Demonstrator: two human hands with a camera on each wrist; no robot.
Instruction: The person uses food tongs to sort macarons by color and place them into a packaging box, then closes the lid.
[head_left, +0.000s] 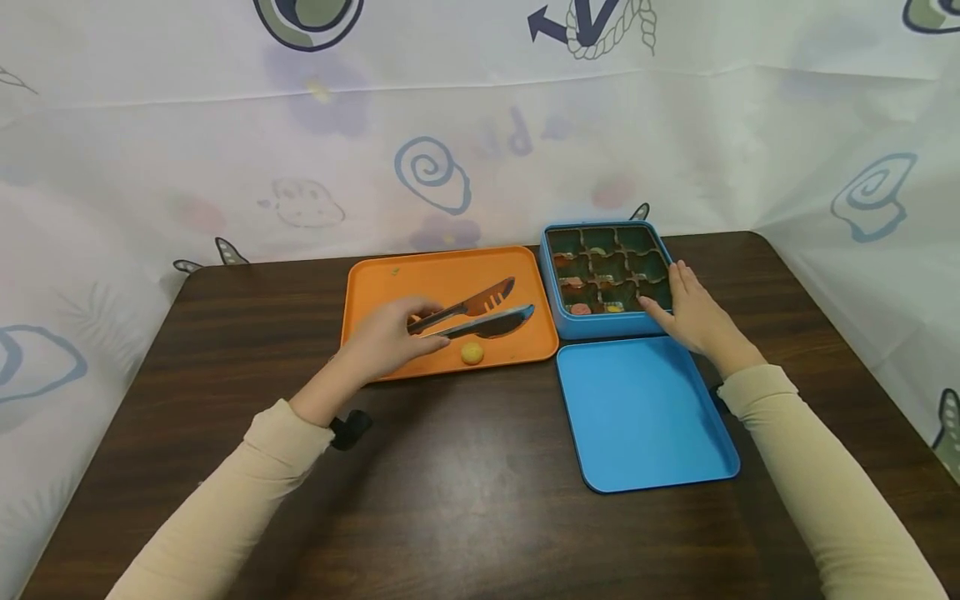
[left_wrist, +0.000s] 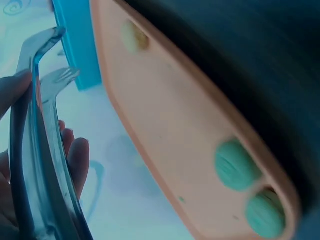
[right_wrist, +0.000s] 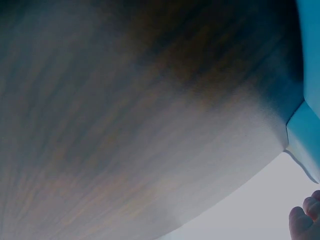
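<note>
My left hand (head_left: 386, 337) holds metal serving tongs (head_left: 480, 321) over the orange tray (head_left: 375, 279). The tips of the tongs point toward the blue box and stand apart, with nothing between them. Below them on the tray lies a small yellow round cookie (head_left: 472, 353). In the left wrist view, two green macarons (left_wrist: 237, 165) sit at the tray's near end. My right hand (head_left: 701, 317) rests with straight fingers along the right side of the blue box (head_left: 611, 327), its thumb over the rim. Inside the box, a divided insert (head_left: 609, 268) has pink and yellow pieces in some compartments.
A blue lid (head_left: 648, 417) lies flat in front of the box, close to the tray's right corner. All of it stands on a dark wooden table (head_left: 465, 500). A printed white cloth (head_left: 480, 125) hangs behind the table and at its sides.
</note>
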